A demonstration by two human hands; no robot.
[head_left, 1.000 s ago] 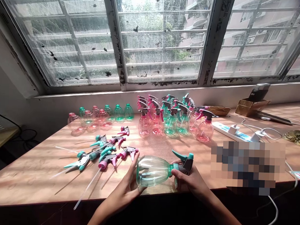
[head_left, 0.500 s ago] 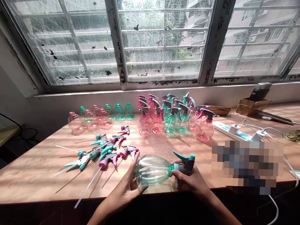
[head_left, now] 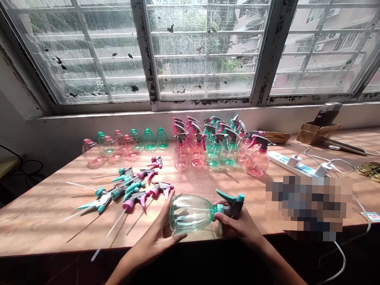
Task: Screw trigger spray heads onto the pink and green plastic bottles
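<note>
A clear green spray bottle lies sideways in the air above the table's front edge, its neck pointing right. My left hand is wrapped round the bottle's base end. At the neck, my right hand grips the teal collar of the grey and teal trigger sprayer, which sits on the bottle's mouth. Whether the collar is fully tight I cannot tell. Left of my left hand lies a loose heap of teal and pink trigger sprayers with thin clear tubes.
Several pink and green bottles without sprayers stand at the back left. Bottles with sprayers crowd the back middle. A white power strip, a cardboard box and a blurred patch are to the right.
The whole view has shifted slightly, so everything appears a little up and to the left. Both hands keep hold of the bottle and its sprayer.
</note>
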